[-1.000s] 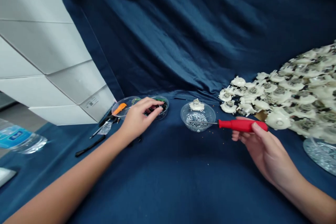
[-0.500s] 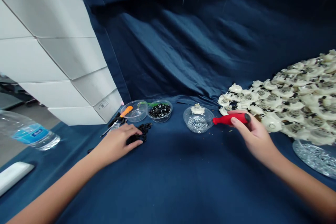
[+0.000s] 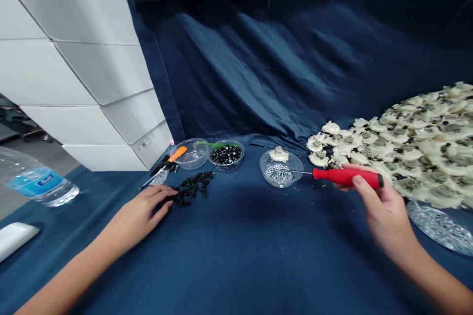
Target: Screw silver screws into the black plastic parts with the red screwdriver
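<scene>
A: State the pose of the left hand.
B: The left hand is low over the blue cloth, palm down, its forearm entering from the lower left. The fingers are bent and point right, their tips at the left edge of the loose black parts.
A: Is it gripping?
B: The thumb stands apart from the fingers, with a visible gap. Whether a small piece lies under the fingertips, I cannot tell.
A: And the right hand?
B: The right hand is clamped on the red handle of a screwdriver. The forearm rises from the lower right; the thumb presses the near side of the handle, the fingers wrap behind it. The tool lies almost level, shaft toward the left.
A: Where does the shaft end?
B: Above the silver pieces in the clear bowl. Contact cannot be confirmed. A cream part sits at the bowl's far side.
A: Spacing of the hands?
B: Well apart, the bowl between them and farther back.
A: Surroundings?
B: A tub of black pieces stands left of the bowl; many cream housings are heaped beyond the right hand.
</scene>
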A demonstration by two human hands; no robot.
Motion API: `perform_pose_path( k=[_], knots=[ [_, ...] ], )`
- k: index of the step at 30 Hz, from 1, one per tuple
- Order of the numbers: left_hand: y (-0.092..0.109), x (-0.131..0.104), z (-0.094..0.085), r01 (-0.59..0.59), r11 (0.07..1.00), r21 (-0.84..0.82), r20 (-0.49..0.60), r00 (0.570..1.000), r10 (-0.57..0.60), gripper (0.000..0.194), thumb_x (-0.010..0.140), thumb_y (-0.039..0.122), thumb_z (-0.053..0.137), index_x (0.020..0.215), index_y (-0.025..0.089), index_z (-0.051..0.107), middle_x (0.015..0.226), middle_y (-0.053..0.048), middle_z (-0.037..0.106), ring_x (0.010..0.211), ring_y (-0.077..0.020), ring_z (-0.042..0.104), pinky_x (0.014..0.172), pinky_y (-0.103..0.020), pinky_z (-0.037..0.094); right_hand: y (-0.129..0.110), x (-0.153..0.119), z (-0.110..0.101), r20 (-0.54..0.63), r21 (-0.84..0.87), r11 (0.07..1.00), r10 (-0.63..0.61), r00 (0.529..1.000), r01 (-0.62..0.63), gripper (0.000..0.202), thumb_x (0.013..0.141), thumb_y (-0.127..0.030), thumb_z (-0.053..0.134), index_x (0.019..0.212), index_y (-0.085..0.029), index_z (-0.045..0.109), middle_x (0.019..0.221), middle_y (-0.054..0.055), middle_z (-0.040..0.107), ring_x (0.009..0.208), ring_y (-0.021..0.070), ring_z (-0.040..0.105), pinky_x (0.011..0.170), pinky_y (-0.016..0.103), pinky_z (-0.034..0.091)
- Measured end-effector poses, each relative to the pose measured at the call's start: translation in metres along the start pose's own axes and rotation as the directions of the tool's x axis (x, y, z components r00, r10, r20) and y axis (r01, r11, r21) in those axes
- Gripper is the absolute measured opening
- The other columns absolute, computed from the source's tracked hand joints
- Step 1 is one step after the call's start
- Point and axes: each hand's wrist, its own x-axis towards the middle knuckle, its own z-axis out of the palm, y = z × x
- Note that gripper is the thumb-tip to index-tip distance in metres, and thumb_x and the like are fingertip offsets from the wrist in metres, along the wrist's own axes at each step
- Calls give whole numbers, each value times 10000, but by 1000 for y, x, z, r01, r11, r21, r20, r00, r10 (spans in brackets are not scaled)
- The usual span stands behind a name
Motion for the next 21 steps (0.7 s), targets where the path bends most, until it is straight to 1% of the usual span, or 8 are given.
perform_pose_path(
  k=[2,5,7,9,13,16,18,21],
  knots=[
    [-3,-3,-1,14,999,-46,-12,1000,-15,410,1061,516,531,1254,246,772,1329,-122,747,1252,-344,700,1121,-476,547,0,-3,0,-26,0,1000,4,1000,-4,420,927,-607,743,1247,-336,747,1197,26,761,986,273,710,962,451,535],
    [0,-3,-9,76,990,-119,-21,997,-79,385,1060,525,539,1203,256,775,1245,-109,758,1147,-337,728,1035,-450,584,-2,-6,3,-34,-4,1000,13,999,-13,433,915,-611,754,1237,-322,748,1159,36,759,951,271,701,930,449,546],
    [4,-4,-14,120,982,-148,-10,992,-123,360,1063,526,561,1158,255,778,1203,-89,752,1101,-319,733,1005,-421,583,-5,-7,6,-30,-6,1000,25,999,-25,428,916,-619,749,1220,-318,753,1125,35,758,908,258,696,902,440,563],
    [5,-4,-16,146,977,-158,-15,989,-150,389,1050,578,584,1107,250,784,1172,-75,747,1076,-310,728,965,-388,579,-9,-8,7,-32,-12,999,38,999,-38,427,916,-624,751,1210,-314,758,1123,38,758,905,252,699,907,436,574],
    [4,-2,-9,196,971,-135,-79,975,-208,548,978,760,576,1051,262,793,1126,-58,742,915,-284,711,791,-339,564,-13,-8,7,-42,-15,998,54,998,-55,445,903,-629,766,1214,-309,759,1123,46,762,916,263,707,907,450,580],
    [6,2,-3,205,967,-153,-99,970,-222,546,960,779,585,1004,273,788,1069,-35,728,802,-243,677,728,-315,527,-12,-8,7,-55,0,999,54,997,-54,426,896,-621,780,1197,-320,769,1113,35,766,901,254,703,905,443,577],
    [12,5,-2,204,956,-213,-93,969,-227,521,964,757,598,983,268,776,1044,-32,732,823,-242,672,708,-300,513,-10,-8,6,-67,19,998,54,996,-53,399,898,-609,786,1188,-336,776,1084,17,767,876,236,695,885,419,577],
    [29,9,-4,238,902,-359,-71,957,-281,468,971,700,644,1025,248,752,1031,-42,754,922,-267,682,770,-309,540,-1,-7,5,-84,58,997,62,995,-58,388,896,-589,799,1197,-344,781,1023,4,767,843,223,684,848,393,566]
  ],
)
